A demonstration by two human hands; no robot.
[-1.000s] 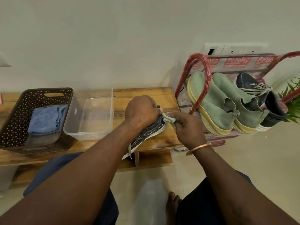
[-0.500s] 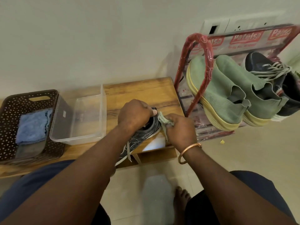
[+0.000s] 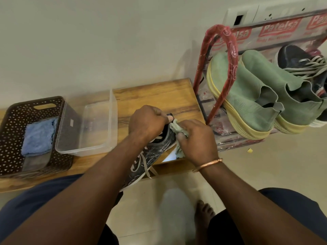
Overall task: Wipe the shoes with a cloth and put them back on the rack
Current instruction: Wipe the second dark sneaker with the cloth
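Note:
A dark lace-up sneaker (image 3: 150,156) lies over the front edge of the wooden bench (image 3: 159,98), heel away from me. My left hand (image 3: 146,121) grips its heel end. My right hand (image 3: 196,140) holds a bunched pale green cloth (image 3: 177,129) pressed against the shoe's right side. On the red shoe rack (image 3: 221,50) to the right sit two green slip-on shoes (image 3: 247,96) with yellow soles and a dark sneaker (image 3: 299,62) with grey laces.
A clear plastic tub (image 3: 88,128) stands on the bench, left of the shoe. A brown perforated basket (image 3: 14,124) at far left holds a folded blue cloth (image 3: 39,137). My knees and a bare foot (image 3: 203,214) are on the tiled floor below.
The camera has tilted down and the rack sits further right. My right hand with the cloth has slid down along the shoe's side; my left hand keeps its grip.

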